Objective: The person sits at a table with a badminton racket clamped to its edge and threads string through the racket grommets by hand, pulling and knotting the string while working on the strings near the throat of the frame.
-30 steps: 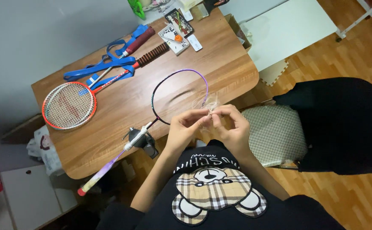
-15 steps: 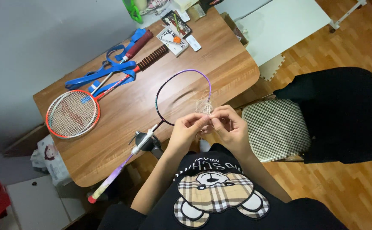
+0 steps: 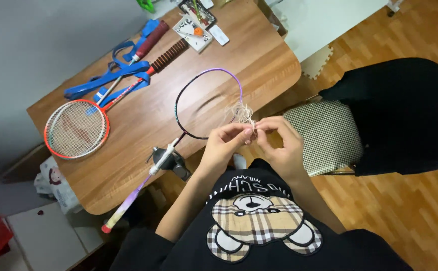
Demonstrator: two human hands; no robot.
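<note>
Both hands pinch one tangle of pale string (image 3: 242, 111) at the near rim of the unstrung purple racket (image 3: 206, 103): left hand (image 3: 227, 142) and right hand (image 3: 278, 142) closed on its strands. I judge it light, limp, snag-prone; grip by loose ends. Left of that racket: orange strung racket (image 3: 77, 128), blue straps (image 3: 109, 78). Beyond it, a card pack (image 3: 195, 25). Chair cushion (image 3: 324, 135) sits right. Nothing blocks.
</note>
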